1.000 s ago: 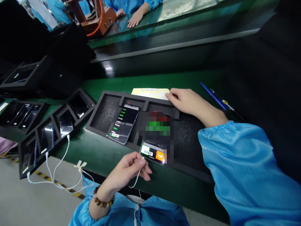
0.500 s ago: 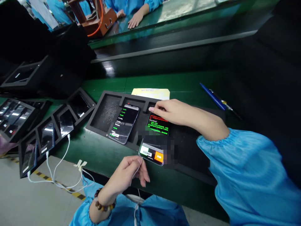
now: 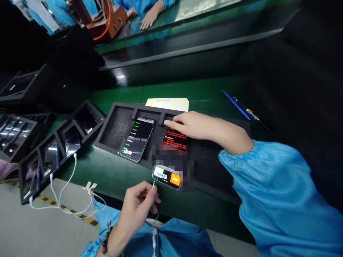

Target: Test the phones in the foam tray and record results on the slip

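Observation:
My left hand (image 3: 139, 205) pinches the plug end of a white cable (image 3: 153, 185), held just clear of the near end of a phone (image 3: 167, 176) with a lit screen. That phone lies in the middle slot of a black foam tray (image 3: 115, 128). My right hand (image 3: 193, 125) rests on the phone's far end, fingers curled against its top edge. A second phone (image 3: 138, 139) with green text on its screen lies in the slot to the left.
A yellow paper (image 3: 167, 104) lies behind the tray and a blue pen (image 3: 237, 104) to the right. Black trays holding several phones (image 3: 50, 157) on white cables sit at left. Another person's hand (image 3: 146, 18) rests on the far bench.
My right hand moved from the yellow paper onto the far end of the middle phone. My left hand drew the cable plug back, away from the phone's near end.

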Available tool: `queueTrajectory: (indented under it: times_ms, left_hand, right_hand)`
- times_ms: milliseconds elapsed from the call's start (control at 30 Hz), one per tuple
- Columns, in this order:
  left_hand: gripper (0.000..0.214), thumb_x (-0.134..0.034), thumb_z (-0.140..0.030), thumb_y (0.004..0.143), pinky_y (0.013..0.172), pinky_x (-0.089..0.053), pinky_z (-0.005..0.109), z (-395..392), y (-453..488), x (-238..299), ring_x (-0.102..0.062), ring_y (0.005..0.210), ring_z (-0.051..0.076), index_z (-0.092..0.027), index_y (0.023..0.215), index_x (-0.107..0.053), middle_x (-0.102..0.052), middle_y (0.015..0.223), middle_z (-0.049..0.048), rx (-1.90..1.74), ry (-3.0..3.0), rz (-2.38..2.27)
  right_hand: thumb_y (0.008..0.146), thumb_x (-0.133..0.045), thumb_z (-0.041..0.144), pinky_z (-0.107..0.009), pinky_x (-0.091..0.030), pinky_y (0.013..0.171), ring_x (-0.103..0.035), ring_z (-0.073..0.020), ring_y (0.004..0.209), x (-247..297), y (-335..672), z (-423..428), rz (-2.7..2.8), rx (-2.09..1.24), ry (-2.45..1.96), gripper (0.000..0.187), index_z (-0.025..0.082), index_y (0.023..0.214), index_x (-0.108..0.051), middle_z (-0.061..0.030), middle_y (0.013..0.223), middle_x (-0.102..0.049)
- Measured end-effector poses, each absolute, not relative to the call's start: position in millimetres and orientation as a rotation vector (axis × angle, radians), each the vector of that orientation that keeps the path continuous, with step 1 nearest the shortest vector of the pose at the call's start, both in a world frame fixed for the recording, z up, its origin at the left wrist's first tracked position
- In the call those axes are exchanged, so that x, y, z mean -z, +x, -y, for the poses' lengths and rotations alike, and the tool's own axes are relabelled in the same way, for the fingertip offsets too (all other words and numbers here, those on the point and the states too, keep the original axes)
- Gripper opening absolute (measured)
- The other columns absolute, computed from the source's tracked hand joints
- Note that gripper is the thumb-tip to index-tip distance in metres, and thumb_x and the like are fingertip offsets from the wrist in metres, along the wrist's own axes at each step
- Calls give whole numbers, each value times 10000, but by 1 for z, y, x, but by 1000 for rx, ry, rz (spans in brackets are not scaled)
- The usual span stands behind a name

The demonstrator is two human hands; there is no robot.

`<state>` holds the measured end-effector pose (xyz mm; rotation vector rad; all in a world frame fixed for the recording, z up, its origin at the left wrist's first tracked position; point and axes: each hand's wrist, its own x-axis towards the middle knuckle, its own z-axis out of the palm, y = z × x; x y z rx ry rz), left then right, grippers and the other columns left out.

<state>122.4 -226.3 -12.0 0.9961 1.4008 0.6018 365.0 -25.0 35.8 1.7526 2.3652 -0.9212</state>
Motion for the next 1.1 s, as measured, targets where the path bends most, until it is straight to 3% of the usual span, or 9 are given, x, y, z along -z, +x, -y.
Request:
queueTrajectory:
  times_ms: [200, 433, 600, 933, 1100]
  left_hand:
    - [713, -721, -831, 885, 516, -468, 200, 224, 125, 13, -594, 519, 111, -123, 830, -663, -699, 680, 89, -615, 992, -1379]
    - [671, -767, -779, 888, 509, -455, 184, 212, 125, 13, -592, 483, 103, -122, 808, -653, -685, 609, 71, -611, 846, -1234]
    - [599, -819, -698, 893, 450, -414, 184, 201, 117, 19, -561, 424, 96, -118, 839, -681, -678, 584, 43, -620, 683, -1096]
    - [568, -836, -650, 907, 496, -426, 166, 197, 115, 16, -585, 470, 82, -97, 846, -721, -706, 616, 63, -612, 775, -1131]
    - [532, -849, -618, 911, 516, -450, 162, 196, 118, 20, -607, 495, 80, -93, 882, -764, -733, 655, 69, -661, 751, -1112]
  right_hand:
    - [1127, -367, 637, -321, -438, 670, -658, -214, 758, -39, 365, 26, -2330, 896, 1762, 634, 166, 954, -754, -125, 956, -770]
    - [1116, -349, 668, -343, -397, 655, -618, -223, 697, -44, 361, 29, -2301, 723, 1791, 697, 167, 845, -751, -147, 889, -751]
    - [1115, -398, 617, -341, -387, 665, -591, -211, 693, -39, 364, 26, -2341, 723, 1765, 625, 170, 850, -745, -130, 858, -737]
    - [1119, -418, 600, -344, -381, 653, -618, -214, 711, -33, 364, 23, -2405, 763, 1754, 600, 170, 837, -727, -126, 897, -756]
    - [1114, -461, 568, -368, -428, 698, -695, -266, 815, -36, 358, 31, -2408, 626, 1746, 541, 158, 930, -764, -143, 935, -764]
